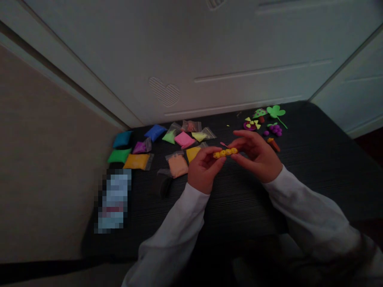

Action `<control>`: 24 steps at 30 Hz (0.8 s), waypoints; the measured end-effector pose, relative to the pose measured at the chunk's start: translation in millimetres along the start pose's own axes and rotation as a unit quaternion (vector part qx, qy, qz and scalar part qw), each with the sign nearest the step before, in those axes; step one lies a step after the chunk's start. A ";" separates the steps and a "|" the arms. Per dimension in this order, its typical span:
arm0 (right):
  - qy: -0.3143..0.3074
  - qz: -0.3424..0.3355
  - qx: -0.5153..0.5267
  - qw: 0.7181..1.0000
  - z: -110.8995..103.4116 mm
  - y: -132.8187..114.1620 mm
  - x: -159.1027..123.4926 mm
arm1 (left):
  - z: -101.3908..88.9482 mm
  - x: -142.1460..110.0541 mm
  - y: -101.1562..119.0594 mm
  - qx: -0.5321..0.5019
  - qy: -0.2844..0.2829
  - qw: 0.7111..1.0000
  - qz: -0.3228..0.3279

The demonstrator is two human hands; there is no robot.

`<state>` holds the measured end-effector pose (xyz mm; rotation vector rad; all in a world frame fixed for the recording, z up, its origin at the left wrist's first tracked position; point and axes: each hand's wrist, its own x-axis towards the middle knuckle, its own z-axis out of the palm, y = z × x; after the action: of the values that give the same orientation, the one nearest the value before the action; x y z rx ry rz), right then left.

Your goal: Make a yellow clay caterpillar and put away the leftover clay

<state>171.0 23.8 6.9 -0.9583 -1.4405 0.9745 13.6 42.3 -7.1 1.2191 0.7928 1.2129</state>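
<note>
The left hand (203,169) pinches a yellow strip (225,152); the right hand (259,155) meets its other end, grip unclear. Left of the strip lie packets (184,139); right, purple balls (275,129).

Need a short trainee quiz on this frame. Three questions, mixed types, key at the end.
1. Multiple choice: what do the fingers of the left hand hold?
a) a blue packet
b) the yellow piece
c) a purple dish

2. True or false: in the picture, the green flower lies to the left of the pink packet.

3. Fill in: the right hand comes out of a ____ sleeve.

Key: 1 b; 2 false, the green flower lies to the right of the pink packet; 3 white.
</note>
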 end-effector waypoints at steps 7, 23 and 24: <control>-0.020 0.004 -0.038 0.999 -0.5 4.3 -0.2 | 1.1 0.0 -2.3 -0.010 -0.004 1.000 0.000; 0.010 0.025 -0.058 0.998 -3.5 8.5 2.9 | -0.2 7.3 4.9 -0.282 0.075 0.936 -0.199; 0.012 0.029 -0.054 0.998 -3.3 9.4 3.1 | -0.9 8.0 4.9 -0.290 0.081 0.931 -0.207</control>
<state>174.4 30.0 -0.7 -1.0929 -1.4651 0.9320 13.4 49.7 -1.4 0.4433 0.6949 1.0908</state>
